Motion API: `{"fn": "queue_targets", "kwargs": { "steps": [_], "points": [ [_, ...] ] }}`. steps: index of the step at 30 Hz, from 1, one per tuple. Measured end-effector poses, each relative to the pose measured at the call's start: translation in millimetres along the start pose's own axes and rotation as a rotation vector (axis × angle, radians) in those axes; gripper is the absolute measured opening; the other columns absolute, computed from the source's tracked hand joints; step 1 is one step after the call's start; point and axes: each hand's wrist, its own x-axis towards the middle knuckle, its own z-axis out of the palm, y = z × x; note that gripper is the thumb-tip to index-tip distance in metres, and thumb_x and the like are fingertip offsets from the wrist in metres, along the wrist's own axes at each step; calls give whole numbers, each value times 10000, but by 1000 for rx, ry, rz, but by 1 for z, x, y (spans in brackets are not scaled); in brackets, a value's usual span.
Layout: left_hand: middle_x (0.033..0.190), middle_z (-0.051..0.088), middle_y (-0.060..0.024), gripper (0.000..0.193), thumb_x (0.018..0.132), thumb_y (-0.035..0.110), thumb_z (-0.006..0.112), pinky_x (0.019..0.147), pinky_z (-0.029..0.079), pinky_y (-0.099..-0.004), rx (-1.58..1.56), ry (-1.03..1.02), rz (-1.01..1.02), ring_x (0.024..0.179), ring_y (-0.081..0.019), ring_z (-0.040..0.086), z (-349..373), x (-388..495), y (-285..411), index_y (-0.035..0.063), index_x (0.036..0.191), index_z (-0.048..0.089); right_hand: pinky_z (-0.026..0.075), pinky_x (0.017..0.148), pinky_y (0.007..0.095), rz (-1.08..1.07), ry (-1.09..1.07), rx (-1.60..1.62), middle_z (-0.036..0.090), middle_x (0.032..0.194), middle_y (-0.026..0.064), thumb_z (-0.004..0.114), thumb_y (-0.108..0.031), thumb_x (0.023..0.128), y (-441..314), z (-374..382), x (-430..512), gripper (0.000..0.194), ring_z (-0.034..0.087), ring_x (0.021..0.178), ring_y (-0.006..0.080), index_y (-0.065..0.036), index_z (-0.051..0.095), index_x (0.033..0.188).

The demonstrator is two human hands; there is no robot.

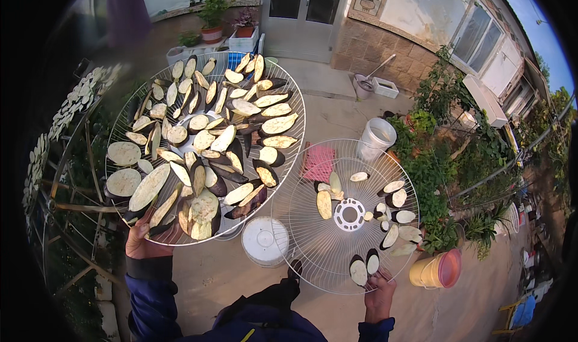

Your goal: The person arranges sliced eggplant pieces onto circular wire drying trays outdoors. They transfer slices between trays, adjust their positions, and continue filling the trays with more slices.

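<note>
My left hand point(145, 240) grips the near rim of a large round wire fan guard point(295, 159), which is spread with many eggplant slices point(223, 139). A second wire fan guard point(311, 263), with a white slotted hub ring point(349, 214), is held at its near rim by my right hand point(380, 290). Only scattered eggplant pieces lie on that one, mostly along its right side, with a few left of the hub. Two slices point(359, 269) rest beside my right fingers. The left guard's edge overlaps the right guard's in view; whether they touch I cannot tell.
Below stand a white lidded bucket point(265, 241), an open white bucket point(377, 139) and a yellow-and-pink bucket point(435, 269). More slices point(67, 107) lie on a rack at far left. Garden plants point(422, 193) grow at right. A double door point(300, 21) is at the back.
</note>
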Motion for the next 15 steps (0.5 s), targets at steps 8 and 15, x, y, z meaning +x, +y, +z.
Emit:
{"fn": "queue_targets", "kwargs": {
  "steps": [8,15],
  "points": [
    [1478,444,-201,819,747,149,659,1136,367,-489,-80,34,29,1351,-356,447,0,2,-13,-23,1483,343,543,555,302,22,-73,-79,680,952,153,583,37,648,-21,-17,-9,441,677,734,232,94,578,1085],
    [1511,404,-203,867,689,145,645,1180,308,-507,-52,56,0,1388,-373,401,6,6,-9,-18,1486,346,585,597,339,-6,-51,-140,677,971,164,580,23,649,-35,-14,-3,435,683,776,244,85,568,1079]
  ]
}}
